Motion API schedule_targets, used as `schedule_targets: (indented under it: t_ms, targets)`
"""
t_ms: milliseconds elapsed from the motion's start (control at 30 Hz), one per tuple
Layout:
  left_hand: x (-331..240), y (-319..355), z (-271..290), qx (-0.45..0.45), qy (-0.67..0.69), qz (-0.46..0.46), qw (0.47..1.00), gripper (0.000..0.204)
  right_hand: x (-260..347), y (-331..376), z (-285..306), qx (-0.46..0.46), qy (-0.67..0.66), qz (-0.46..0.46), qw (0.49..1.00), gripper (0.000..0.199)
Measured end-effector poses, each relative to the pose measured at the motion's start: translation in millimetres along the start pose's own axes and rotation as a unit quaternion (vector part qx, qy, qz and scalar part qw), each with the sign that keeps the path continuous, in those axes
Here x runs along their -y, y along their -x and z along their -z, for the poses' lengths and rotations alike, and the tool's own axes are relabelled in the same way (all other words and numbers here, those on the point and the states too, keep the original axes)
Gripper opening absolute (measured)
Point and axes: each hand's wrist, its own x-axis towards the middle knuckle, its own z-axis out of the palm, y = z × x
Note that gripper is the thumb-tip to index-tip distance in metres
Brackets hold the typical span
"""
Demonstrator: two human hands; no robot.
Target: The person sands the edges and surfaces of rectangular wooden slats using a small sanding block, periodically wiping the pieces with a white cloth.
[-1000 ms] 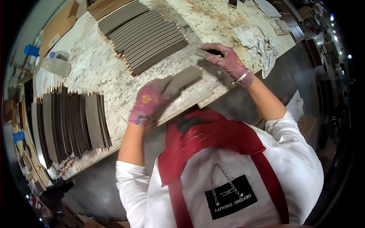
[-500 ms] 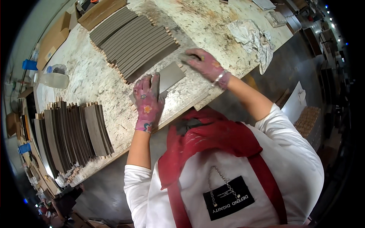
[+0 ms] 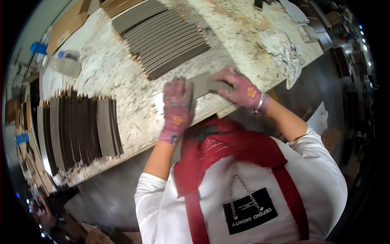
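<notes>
Flat, both gloved hands — left hand, right hand — press 1 grey-brown board

Both gloved hands — left hand, right hand — press a grey strip flat on the speckled counter.

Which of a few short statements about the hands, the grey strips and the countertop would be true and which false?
1. Both hands wear pink flowered gloves. True: the left hand and the right hand are both gloved.
2. The left hand is lifted clear of the countertop. False: it lies palm down on the grey strip.
3. The right hand rests on the same grey strip. True.
4. The far stack of strips is bright red. False: it is grey-brown.
5. A clear plastic bottle lies on its side at the left. True.
6. The crumpled rag covers the near stack of strips. False: it lies far right, apart from it.
</notes>
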Motion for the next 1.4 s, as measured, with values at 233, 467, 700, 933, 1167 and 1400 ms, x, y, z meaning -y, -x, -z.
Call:
schedule_targets:
  t_ms: [233,467,700,933,1167,1400]
  targets:
    - [-6.7,42.2,-46.5,-0.038,0.116,0.1,0.988,0.034,76.4,-89.1,-79.7,0.178,0.117,0.263,0.941,0.028]
    - [-12.4,30.5,-42.8,-0.067,0.063,0.083,0.992,0.018,61.5,-137.0,-104.5,0.175,0.303,0.338,0.874,0.024]
    - [46.3,15.0,21.0,-0.047,0.039,0.016,0.998,0.025,42.7,-97.1,-45.8,-0.02,0.152,0.244,0.957,0.039]
    - [95.7,14.4,34.7,0.041,0.037,-0.037,0.998,0.031,46.0,-45.2,-122.8,0.072,0.158,0.332,0.927,0.031]
    - [93.2,14.4,33.7,0.052,0.025,-0.039,0.998,0.031,-7.3,-9.1,-62.7,0.006,0.2,0.283,0.938,0.03]
    - [59.1,-3.6,44.8,0.051,-0.03,-0.054,0.997,0.036,-48.5,64.5,19.9,-0.17,0.18,-0.031,0.968,0.035]
